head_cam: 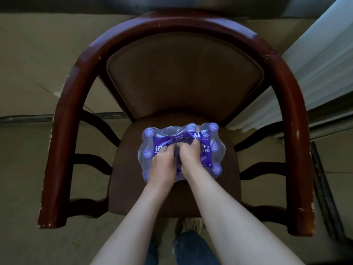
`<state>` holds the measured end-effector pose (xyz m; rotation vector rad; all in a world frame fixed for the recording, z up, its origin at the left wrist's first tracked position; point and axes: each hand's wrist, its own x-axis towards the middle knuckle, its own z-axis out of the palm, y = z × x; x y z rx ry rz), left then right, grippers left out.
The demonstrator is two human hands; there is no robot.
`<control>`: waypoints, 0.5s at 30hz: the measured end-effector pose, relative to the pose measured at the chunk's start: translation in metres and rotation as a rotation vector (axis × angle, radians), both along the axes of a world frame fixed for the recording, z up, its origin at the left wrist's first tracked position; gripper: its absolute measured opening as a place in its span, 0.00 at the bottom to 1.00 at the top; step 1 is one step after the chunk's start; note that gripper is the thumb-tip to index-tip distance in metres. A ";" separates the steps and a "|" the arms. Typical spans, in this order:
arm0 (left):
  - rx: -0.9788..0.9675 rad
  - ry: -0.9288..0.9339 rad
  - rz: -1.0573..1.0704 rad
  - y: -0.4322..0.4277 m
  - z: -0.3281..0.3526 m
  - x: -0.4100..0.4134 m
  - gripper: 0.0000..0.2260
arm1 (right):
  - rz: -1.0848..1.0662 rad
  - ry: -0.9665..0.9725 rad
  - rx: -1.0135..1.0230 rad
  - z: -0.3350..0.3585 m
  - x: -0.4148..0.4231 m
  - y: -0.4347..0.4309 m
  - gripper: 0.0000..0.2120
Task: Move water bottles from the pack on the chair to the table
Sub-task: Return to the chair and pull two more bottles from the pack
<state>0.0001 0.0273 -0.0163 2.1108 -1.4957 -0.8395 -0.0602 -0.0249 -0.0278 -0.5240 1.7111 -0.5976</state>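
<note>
A shrink-wrapped pack of water bottles (212, 150) with purple caps and a purple label lies on the brown seat of a wooden armchair (122, 169). My left hand (163, 161) and my right hand (190, 154) rest side by side on top of the pack, fingers curled into the plastic wrap at its middle. The wrap bunches between my fingers. Several caps show around my hands; the bottles under them are hidden. No table is in view.
The chair's curved dark-red armrest and back rail (63, 140) ring the seat on three sides. A white curtain (313, 69) hangs at the right. Beige floor lies around the chair, and my legs (191, 249) stand at its front edge.
</note>
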 end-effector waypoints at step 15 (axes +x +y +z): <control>0.031 -0.259 -0.282 0.007 0.020 0.008 0.14 | 0.835 0.887 -0.185 0.005 -0.012 0.005 0.09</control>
